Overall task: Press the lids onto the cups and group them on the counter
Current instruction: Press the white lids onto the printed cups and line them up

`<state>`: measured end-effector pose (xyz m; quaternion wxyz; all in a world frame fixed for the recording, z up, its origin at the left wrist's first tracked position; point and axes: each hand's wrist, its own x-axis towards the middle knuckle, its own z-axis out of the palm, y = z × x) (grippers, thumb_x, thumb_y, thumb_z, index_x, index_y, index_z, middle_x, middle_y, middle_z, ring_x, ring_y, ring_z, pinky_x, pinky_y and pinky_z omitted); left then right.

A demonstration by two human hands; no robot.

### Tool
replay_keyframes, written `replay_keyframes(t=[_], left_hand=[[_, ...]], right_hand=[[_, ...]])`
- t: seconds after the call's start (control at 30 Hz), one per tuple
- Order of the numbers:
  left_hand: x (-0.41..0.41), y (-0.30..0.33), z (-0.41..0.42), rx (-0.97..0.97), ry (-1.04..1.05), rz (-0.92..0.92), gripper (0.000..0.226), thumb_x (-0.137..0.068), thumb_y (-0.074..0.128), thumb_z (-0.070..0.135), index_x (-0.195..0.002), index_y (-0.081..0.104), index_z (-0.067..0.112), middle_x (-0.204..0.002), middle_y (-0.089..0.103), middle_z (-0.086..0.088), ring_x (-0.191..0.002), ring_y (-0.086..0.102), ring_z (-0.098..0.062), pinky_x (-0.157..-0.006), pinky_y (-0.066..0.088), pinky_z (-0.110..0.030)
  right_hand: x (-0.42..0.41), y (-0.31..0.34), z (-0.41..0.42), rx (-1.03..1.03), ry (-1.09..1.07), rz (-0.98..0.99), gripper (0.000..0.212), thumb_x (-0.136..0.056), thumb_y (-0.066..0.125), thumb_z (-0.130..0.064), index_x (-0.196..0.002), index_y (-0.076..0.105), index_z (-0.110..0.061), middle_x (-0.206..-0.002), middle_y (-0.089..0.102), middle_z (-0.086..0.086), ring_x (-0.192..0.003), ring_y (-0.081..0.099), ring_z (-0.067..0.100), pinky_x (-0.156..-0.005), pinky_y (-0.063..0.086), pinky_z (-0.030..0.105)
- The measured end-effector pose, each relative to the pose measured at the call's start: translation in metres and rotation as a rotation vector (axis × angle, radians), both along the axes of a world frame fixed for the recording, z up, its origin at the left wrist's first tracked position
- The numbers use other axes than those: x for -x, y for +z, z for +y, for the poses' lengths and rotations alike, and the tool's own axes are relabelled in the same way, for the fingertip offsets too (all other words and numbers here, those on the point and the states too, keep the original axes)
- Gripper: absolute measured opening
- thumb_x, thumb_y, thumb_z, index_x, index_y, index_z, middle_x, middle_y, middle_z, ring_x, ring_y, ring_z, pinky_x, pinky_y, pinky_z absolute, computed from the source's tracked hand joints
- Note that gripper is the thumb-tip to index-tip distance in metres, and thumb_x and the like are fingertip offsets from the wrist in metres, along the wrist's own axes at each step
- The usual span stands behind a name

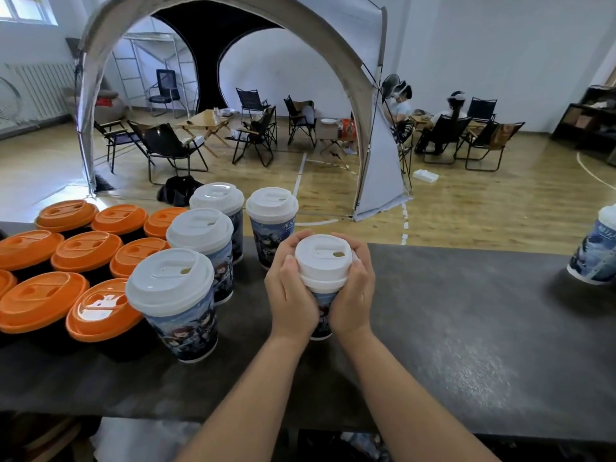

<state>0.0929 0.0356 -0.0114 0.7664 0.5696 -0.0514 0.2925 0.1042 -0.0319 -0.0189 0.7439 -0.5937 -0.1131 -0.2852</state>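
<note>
Your left hand point(291, 295) and right hand point(353, 291) clamp the upright cup point(321, 308) from both sides, its white lid point(323, 258) directly above your thumbs; grouped cups point(200, 248) stand left.

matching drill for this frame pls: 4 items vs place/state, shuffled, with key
Items
1. white-lidded printed paper cup in both hands
2. orange plastic lids on dark cups
3. lone printed paper cup, white lid
4. left hand

Places/states
A. far right edge of the dark counter, apart from the rest
B. clustered at the counter's left end
C. centre of the counter, gripped at lid level
D. wrapped round the cup's left side, opposite the right hand

Pairs: 1-C, 2-B, 3-A, 4-D
</note>
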Motion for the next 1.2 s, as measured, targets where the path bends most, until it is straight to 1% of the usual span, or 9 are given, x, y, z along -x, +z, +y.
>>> replay_keyframes(t=[0.13,0.27,0.37,0.43,0.57,0.67,0.9,1.0,1.2], left_hand=[[0.001,0.001,0.0,-0.002,0.008,-0.018,0.037,-0.092,0.03,0.013,-0.104,0.065,0.013,-0.1,0.071,-0.005,-0.099,0.066,-0.023,-0.086,0.054,-0.043],[0.002,0.002,0.002,-0.064,0.012,0.018,0.038,-0.093,0.03,0.018,-0.11,0.064,0.011,-0.105,0.07,-0.007,-0.103,0.065,-0.024,-0.092,0.052,-0.048],[0.013,0.003,0.005,-0.164,0.049,0.086,0.041,-0.097,0.03,0.028,-0.118,0.063,0.016,-0.113,0.069,0.003,-0.111,0.062,-0.01,-0.098,0.05,-0.034],[0.024,0.004,0.007,-0.234,0.123,0.105,0.035,-0.097,0.033,0.032,-0.113,0.063,0.025,-0.109,0.068,0.013,-0.106,0.06,0.001,-0.092,0.048,-0.023],[0.03,0.009,0.011,-0.2,0.204,0.157,0.023,-0.091,0.037,0.03,-0.099,0.056,0.018,-0.096,0.061,0.003,-0.092,0.057,-0.008,-0.076,0.044,-0.021],[0.027,0.016,0.009,-0.161,0.062,0.116,0.029,-0.092,0.033,0.024,-0.105,0.059,0.02,-0.102,0.064,0.004,-0.097,0.061,-0.007,-0.079,0.045,-0.012],[0.028,0.008,0.0,0.052,0.019,0.047,0.039,-0.088,0.033,0.016,-0.104,0.067,0.008,-0.1,0.072,-0.007,-0.097,0.068,-0.019,-0.08,0.054,-0.029],[0.022,0.005,0.002,0.036,0.05,0.047,0.04,-0.088,0.032,0.016,-0.105,0.067,0.006,-0.101,0.072,-0.008,-0.099,0.067,-0.022,-0.083,0.055,-0.039],[0.018,0.002,0.001,0.029,0.047,0.048,0.038,-0.09,0.031,0.015,-0.104,0.065,0.006,-0.098,0.072,-0.004,-0.097,0.067,-0.02,-0.08,0.055,-0.033]], right_hand=[[0.0,0.002,0.0,-0.007,-0.008,0.008,0.038,-0.086,0.035,-0.035,-0.101,0.059,-0.01,-0.093,0.066,-0.006,-0.087,0.063,0.01,-0.07,0.051,0.024],[0.003,0.005,0.0,0.011,0.012,0.043,0.029,-0.089,0.035,-0.026,-0.101,0.06,-0.016,-0.097,0.066,-0.001,-0.091,0.063,0.019,-0.074,0.053,0.034],[0.008,0.01,-0.005,0.053,0.035,0.051,0.032,-0.091,0.034,-0.024,-0.106,0.06,-0.013,-0.1,0.067,0.001,-0.094,0.063,0.015,-0.077,0.052,0.027],[0.012,0.014,-0.012,0.078,0.034,0.059,0.031,-0.093,0.033,-0.019,-0.104,0.061,-0.014,-0.097,0.068,-0.002,-0.091,0.064,0.01,-0.076,0.051,0.021],[0.02,0.017,-0.021,0.053,0.091,0.115,0.031,-0.098,0.035,-0.011,-0.096,0.065,-0.015,-0.091,0.071,-0.005,-0.088,0.065,0.007,-0.074,0.05,0.018],[0.027,0.014,-0.016,0.043,0.094,0.086,0.032,-0.098,0.034,-0.017,-0.104,0.065,-0.015,-0.096,0.071,-0.006,-0.093,0.065,0.006,-0.078,0.049,0.016],[0.031,0.007,0.004,-0.081,0.078,0.053,0.034,-0.095,0.033,-0.021,-0.11,0.06,-0.009,-0.1,0.07,-0.003,-0.095,0.065,0.012,-0.08,0.052,0.023],[0.026,0.005,0.008,-0.105,0.068,0.054,0.033,-0.094,0.034,-0.024,-0.106,0.062,-0.012,-0.1,0.07,0.003,-0.095,0.066,0.017,-0.079,0.053,0.028],[0.02,0.001,0.006,-0.093,0.062,0.025,0.035,-0.094,0.035,-0.025,-0.105,0.06,-0.004,-0.096,0.068,0.002,-0.089,0.065,0.01,-0.073,0.051,0.02]])
